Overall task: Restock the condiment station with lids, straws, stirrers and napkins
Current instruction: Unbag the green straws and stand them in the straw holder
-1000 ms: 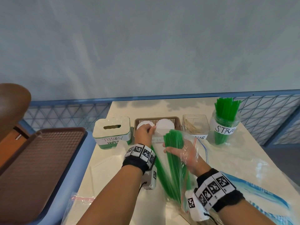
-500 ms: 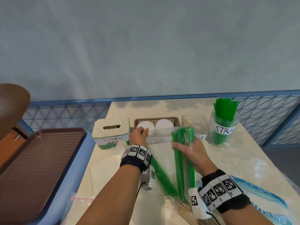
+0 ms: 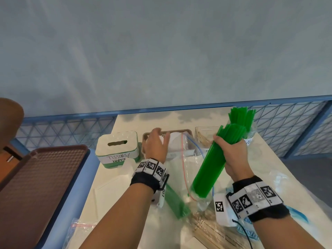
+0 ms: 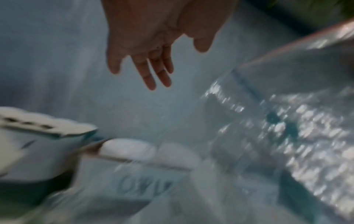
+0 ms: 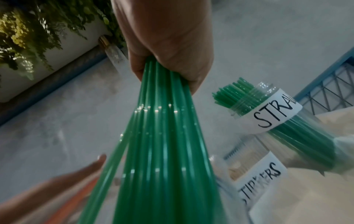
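Head view: right hand (image 3: 231, 151) clenched around a bundle of green straws (image 3: 212, 166), held tilted above the table (image 3: 111, 184), upper ends leaning toward the straw jar (image 3: 248, 139) at the far right edge. The bundle's lower end sits in the mouth of a clear zip bag (image 3: 186, 169) lying mid-table. Left hand (image 3: 156, 144) released, fingers loose, over the brown lid basket (image 3: 186, 131) at the far edge; white lids (image 3: 175, 141) show beside it. Tissue box (image 3: 116, 150) at the far left corner, stirrer bin (image 3: 204, 135) between basket and jar. More green straws (image 3: 177, 203) lie flat under the left wrist. Brown tray (image 3: 36, 186) off the table's left edge.

Left wrist view: blurred. Fingers (image 4: 149, 75) straight and spread, holding nothing; bag plastic (image 4: 287, 136) apart, to the right.

Right wrist view: fist (image 5: 168, 45) closed on the straws (image 5: 162, 144); jar labelled "STRA…" (image 5: 272, 115) just beside, "STIRRERS" bin (image 5: 258, 181) below it.
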Demonstrator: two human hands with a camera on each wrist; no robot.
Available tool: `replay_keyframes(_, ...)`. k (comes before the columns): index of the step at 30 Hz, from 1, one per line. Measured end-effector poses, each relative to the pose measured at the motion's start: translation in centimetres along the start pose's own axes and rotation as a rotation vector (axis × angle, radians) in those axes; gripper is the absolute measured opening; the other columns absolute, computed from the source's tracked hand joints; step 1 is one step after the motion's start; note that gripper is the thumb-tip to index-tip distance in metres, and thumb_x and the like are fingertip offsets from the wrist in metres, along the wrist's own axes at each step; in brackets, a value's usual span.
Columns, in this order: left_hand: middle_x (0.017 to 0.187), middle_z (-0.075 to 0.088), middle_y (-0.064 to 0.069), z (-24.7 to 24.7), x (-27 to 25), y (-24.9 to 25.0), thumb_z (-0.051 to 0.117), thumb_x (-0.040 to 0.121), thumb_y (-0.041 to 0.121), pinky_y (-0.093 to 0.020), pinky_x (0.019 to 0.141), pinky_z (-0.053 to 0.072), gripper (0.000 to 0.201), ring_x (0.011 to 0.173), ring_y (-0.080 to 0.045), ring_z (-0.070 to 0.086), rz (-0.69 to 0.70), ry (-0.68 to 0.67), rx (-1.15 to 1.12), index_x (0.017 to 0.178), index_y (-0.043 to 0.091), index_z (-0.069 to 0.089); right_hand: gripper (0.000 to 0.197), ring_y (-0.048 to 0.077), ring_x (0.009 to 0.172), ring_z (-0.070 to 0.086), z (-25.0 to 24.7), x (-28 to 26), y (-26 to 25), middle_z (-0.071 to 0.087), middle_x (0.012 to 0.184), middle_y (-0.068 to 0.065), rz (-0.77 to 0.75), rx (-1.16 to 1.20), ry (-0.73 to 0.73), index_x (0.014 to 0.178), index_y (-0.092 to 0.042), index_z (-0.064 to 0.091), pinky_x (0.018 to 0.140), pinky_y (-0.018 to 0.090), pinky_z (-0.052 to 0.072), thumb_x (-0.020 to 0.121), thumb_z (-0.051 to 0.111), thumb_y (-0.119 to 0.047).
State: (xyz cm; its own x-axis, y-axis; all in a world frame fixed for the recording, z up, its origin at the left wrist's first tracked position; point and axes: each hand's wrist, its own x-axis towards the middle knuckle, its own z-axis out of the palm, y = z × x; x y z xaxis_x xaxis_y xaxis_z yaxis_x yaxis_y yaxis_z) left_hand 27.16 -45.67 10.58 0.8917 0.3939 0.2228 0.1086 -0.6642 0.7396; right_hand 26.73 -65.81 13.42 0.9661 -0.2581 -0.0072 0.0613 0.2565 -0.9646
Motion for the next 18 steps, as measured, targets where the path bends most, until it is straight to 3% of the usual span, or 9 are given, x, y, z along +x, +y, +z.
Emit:
replay_keyframes(2, 0.128, 0.054, -0.001, -0.1, -0.8, 3.4, 0.046, 0.093, 0.041, -0.036, 0.104, 0.040, 0.046, 0.116, -0.014, 0.051, 0.179, -0.165, -0.205, 0.128, 0.012, 0.045, 0.019, 0.020, 0.067, 0.062, -0.1, 0.5, -1.4, 0.063, 0.079, 0.007, -0.034, 0.047, -0.002, 0.084, -0.012, 0.061, 0.064, 0.032, 0.055, 0.076, 0.070, 0.002)
replay_keyframes(4, 0.133, 0.052, 0.000, 0.1, -1.5, 6.1, 0.055, 0.089, 0.040, -0.032, 0.104, 0.040, 0.051, 0.121, -0.011, 0.049, 0.291, -0.397, -0.293, 0.132, 0.014, 0.043, 0.018, 0.017, 0.065, 0.062, -0.2, 1.0, -3.0, 0.063, 0.077, 0.007, -0.079, 0.071, -0.030, 0.085, -0.010, 0.060, 0.060, 0.029, 0.054, 0.076, 0.069, 0.003)
replay_keyframes(8, 0.137, 0.050, -0.001, 1.5, -2.7, 9.4, 0.075, 0.074, 0.039, -0.029, 0.103, 0.039, 0.078, 0.123, -0.013, 0.048, 0.352, -0.762, -0.172, 0.137, 0.016, 0.036, 0.017, 0.016, 0.064, 0.063, -0.5, 2.1, -5.9, 0.064, 0.074, 0.007, -0.141, 0.096, -0.055, 0.077, -0.012, 0.062, 0.060, 0.027, 0.054, 0.076, 0.069, 0.003)
replay_keyframes(10, 0.115, 0.060, 0.002, 2.2, -3.0, 10.2, 0.078, 0.073, 0.032, -0.023, 0.088, 0.047, 0.063, 0.103, -0.010, 0.057, 0.354, -0.837, -0.148, 0.125, 0.015, 0.046, 0.015, 0.016, 0.064, 0.062, -0.7, 2.5, -7.1, 0.064, 0.073, 0.008, -0.150, 0.122, -0.088, 0.077, -0.011, 0.061, 0.061, 0.028, 0.054, 0.077, 0.068, 0.002)
replay_keyframes(12, 0.082, 0.062, 0.010, 2.9, -2.9, 10.6, 0.077, 0.075, 0.025, -0.013, 0.065, 0.047, 0.029, 0.072, 0.001, 0.060, 0.338, -0.866, -0.211, 0.095, 0.019, 0.057, 0.014, 0.017, 0.065, 0.062, -1.0, 2.8, -8.1, 0.064, 0.071, 0.007, -0.150, 0.147, -0.122, 0.077, -0.010, 0.062, 0.064, 0.031, 0.054, 0.077, 0.068, 0.002)
replay_keyframes(13, 0.073, 0.062, 0.011, 3.0, -2.7, 10.7, 0.077, 0.075, 0.022, -0.013, 0.061, 0.048, 0.021, 0.063, 0.003, 0.060, 0.311, -0.872, -0.246, 0.084, 0.022, 0.057, 0.013, 0.016, 0.066, 0.063, -1.0, 2.9, -8.6, 0.065, 0.070, 0.006, -0.149, 0.147, -0.149, 0.077, -0.010, 0.062, 0.066, 0.031, 0.055, 0.077, 0.068, 0.002)
replay_keyframes(15, 0.072, 0.065, 0.005, 3.3, -2.5, 11.5, 0.076, 0.076, 0.017, -0.025, 0.071, 0.056, 0.021, 0.066, -0.007, 0.064, 0.261, -0.884, -0.309, 0.081, 0.024, 0.057, 0.014, 0.015, 0.073, 0.066, -1.6, 3.2, -9.4, 0.069, 0.072, 0.001, -0.145, 0.149, -0.250, 0.080, -0.013, 0.064, 0.070, 0.030, 0.056, 0.071, 0.073, -0.005)
replay_keyframes(18, 0.081, 0.064, -0.005, 3.8, -2.1, 13.3, 0.077, 0.073, 0.017, -0.044, 0.084, 0.054, 0.021, 0.080, -0.026, 0.064, 0.257, -0.837, -0.348, 0.084, 0.018, 0.059, 0.045, 0.017, 0.088, 0.068, -2.6, 3.9, -9.7, 0.072, 0.086, 0.000, -0.052, 0.133, -0.470, 0.095, -0.018, 0.065, 0.080, 0.031, 0.057, 0.052, 0.080, -0.021)
